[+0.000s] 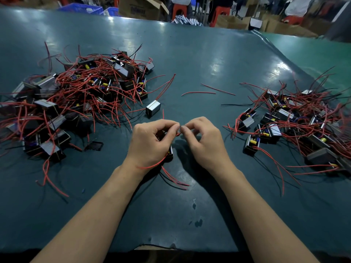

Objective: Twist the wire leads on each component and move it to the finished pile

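Hands met over the middle of the counter (pixel 190 59) in the head view. Your left hand (pixel 152 141) cupped a component (pixel 170 153), fingers curled round it in a firm grip, and its thumb and forefinger pinched a red lead (pixel 178 134) at the top. Your right hand (pixel 204 141) pinched the same lead from the other side, fingertip to fingertip with the left. More leads (pixel 171 177), red and black, trailed from under the component toward you and lay on the counter.

On your left sat a big pile (pixel 76 95) of components tangled in red wire. One component (pixel 153 108) lay apart at that pile's near right edge, just beyond your left hand, its red leads running up and away. On your right a second pile (pixel 296 126) spread toward the counter's edge. Between the piles, beyond your hands, lay loose red wires (pixel 209 91) and one black wire (pixel 237 104). At the far edge of the counter stood cardboard boxes (pixel 140 7), blue crates (pixel 83 8) and red stools (pixel 219 12), all blurred.
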Action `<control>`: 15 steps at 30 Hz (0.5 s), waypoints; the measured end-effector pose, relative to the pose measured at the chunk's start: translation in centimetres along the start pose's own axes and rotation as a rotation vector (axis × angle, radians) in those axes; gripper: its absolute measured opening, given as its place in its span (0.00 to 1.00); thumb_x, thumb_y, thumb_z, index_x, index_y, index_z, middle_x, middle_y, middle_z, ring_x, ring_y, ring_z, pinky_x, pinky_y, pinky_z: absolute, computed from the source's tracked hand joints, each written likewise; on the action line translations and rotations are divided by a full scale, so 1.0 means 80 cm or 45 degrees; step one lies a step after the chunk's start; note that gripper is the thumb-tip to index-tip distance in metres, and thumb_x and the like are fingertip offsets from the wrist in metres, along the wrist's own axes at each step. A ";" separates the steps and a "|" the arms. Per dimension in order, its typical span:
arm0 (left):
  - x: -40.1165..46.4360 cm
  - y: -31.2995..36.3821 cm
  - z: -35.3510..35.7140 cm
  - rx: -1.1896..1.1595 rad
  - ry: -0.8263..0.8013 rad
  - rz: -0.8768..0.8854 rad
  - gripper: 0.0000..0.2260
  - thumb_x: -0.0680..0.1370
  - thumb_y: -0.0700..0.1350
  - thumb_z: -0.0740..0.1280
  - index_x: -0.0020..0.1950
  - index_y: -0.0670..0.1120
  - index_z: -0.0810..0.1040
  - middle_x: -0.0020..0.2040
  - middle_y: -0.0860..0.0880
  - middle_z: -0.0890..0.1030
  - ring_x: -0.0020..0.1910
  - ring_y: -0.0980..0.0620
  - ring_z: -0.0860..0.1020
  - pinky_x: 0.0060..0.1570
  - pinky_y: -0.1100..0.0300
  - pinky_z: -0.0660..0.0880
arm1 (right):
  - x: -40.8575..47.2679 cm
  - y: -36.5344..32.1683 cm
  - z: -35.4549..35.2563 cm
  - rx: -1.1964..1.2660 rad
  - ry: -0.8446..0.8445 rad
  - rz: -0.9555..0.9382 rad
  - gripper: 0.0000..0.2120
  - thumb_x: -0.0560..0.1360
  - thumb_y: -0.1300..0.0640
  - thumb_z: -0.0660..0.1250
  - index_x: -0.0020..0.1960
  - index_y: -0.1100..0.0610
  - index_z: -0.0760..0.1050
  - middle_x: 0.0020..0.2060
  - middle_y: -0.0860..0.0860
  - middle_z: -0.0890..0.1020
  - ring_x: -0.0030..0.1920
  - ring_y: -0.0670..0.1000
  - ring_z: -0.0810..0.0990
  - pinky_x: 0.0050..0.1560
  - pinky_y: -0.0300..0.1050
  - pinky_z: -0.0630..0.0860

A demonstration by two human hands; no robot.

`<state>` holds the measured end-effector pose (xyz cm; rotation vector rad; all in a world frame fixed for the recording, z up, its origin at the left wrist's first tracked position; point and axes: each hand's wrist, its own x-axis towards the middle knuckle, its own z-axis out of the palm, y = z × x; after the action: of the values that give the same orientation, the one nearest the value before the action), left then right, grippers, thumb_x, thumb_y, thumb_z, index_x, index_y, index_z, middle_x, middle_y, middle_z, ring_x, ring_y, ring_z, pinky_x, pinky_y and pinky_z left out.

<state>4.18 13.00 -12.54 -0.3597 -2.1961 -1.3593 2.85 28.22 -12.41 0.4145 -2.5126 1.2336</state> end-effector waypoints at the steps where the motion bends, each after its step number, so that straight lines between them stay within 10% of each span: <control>1: 0.001 0.002 -0.001 0.040 0.007 0.044 0.04 0.76 0.42 0.71 0.46 0.45 0.85 0.40 0.56 0.84 0.39 0.57 0.82 0.44 0.54 0.78 | 0.001 -0.001 -0.002 0.086 0.042 0.032 0.05 0.76 0.59 0.69 0.41 0.55 0.78 0.42 0.51 0.78 0.39 0.45 0.76 0.45 0.38 0.73; 4: 0.005 0.002 -0.009 0.235 0.215 0.179 0.07 0.78 0.44 0.69 0.51 0.44 0.84 0.46 0.56 0.81 0.47 0.51 0.78 0.53 0.56 0.73 | 0.002 -0.004 -0.006 0.257 0.074 0.083 0.05 0.75 0.62 0.71 0.41 0.56 0.79 0.41 0.52 0.79 0.38 0.43 0.75 0.43 0.32 0.71; 8: 0.007 -0.002 -0.033 0.416 0.606 0.065 0.13 0.79 0.46 0.66 0.37 0.42 0.78 0.34 0.54 0.75 0.35 0.48 0.73 0.39 0.54 0.72 | 0.001 -0.003 -0.012 0.411 0.081 0.078 0.04 0.73 0.65 0.72 0.39 0.63 0.80 0.43 0.56 0.81 0.42 0.52 0.78 0.45 0.40 0.73; 11: 0.003 -0.006 -0.037 0.442 0.501 -0.033 0.25 0.80 0.52 0.64 0.25 0.41 0.71 0.21 0.47 0.70 0.22 0.43 0.70 0.25 0.52 0.67 | 0.002 -0.003 -0.019 0.509 0.071 0.095 0.05 0.72 0.65 0.72 0.37 0.61 0.80 0.43 0.53 0.81 0.43 0.50 0.79 0.40 0.45 0.73; 15: 0.002 -0.013 -0.029 0.528 0.232 -0.240 0.21 0.77 0.59 0.62 0.29 0.47 0.75 0.25 0.54 0.75 0.32 0.43 0.77 0.37 0.53 0.75 | 0.002 -0.004 -0.025 0.774 0.015 0.152 0.09 0.72 0.57 0.67 0.34 0.56 0.81 0.40 0.55 0.82 0.41 0.56 0.80 0.36 0.42 0.69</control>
<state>4.26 10.46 -12.42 0.1218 -2.3242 -0.9450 3.11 29.59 -10.94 0.3890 -2.1302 2.0362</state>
